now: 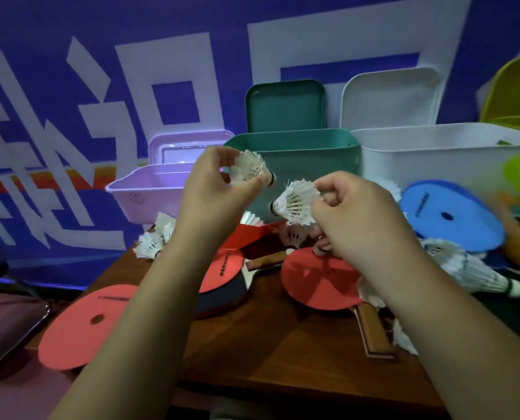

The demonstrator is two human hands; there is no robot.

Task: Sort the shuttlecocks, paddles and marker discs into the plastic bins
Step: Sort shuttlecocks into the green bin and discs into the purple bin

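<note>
Shuttlecocks first, since we've got one in each hand right now. Our left hand (213, 183) is pinched shut on a shuttlecock (249, 170) by its feather skirt, cork pointing right, held up in front of the green bin (313, 153). Our right hand (355, 213) is closed on a second shuttlecock (296, 204), also by the feathers, cork pointing left, a bit lower and just in front of the same bin. The two birdies are near each other but not touching.

How we'd do this bit well: pick one bin for shuttlecocks and stick with it. The purple bin (149, 189) on the left looks empty from here and the green one is right ahead; can't see inside the green or white bin (434, 153). Keep the pinch light so the feathers don't get crushed, lift over the rim, let go low inside so they don't bounce out.

Plenty left on the table (277, 353): more shuttlecocks at the left, middle and right, red paddles (322, 283), a red disc (86, 322) hanging off the front-left edge and a blue disc (452, 216). That red disc looks ready to slide off if we bump it, so watch the left forearm.
</note>
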